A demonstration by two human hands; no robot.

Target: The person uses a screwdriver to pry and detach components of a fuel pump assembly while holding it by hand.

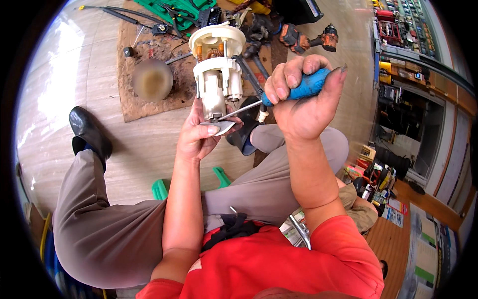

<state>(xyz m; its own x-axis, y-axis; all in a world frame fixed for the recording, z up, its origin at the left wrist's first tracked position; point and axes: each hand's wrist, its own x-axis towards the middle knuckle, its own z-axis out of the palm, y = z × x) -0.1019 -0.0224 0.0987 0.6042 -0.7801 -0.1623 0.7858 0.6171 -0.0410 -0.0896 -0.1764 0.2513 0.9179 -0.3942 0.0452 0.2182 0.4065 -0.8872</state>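
Observation:
A white plastic fuel pump module (212, 95) with a round flange at its far end stands out in front of me. My left hand (193, 137) is closed around its near end, fingers partly hidden beneath it. A pale grey, leaf-shaped flap (222, 128) lies by my left thumb at that end. In my right hand (309, 112) is a screwdriver (304, 85) with a thick blue handle, gripped from the right. Its shaft slants down leftward, and the tip meets the module's near end beside the flap. Whether the tip is wedged underneath, I cannot tell.
A stained brown board (130, 108) lies on the floor, bearing a blurred round object (152, 80). Beyond are a green tool case (185, 11) and an orange-black cordless power tool (295, 39). Green stool legs (160, 190) show between my knees. Stocked shelves (406, 30) line the right.

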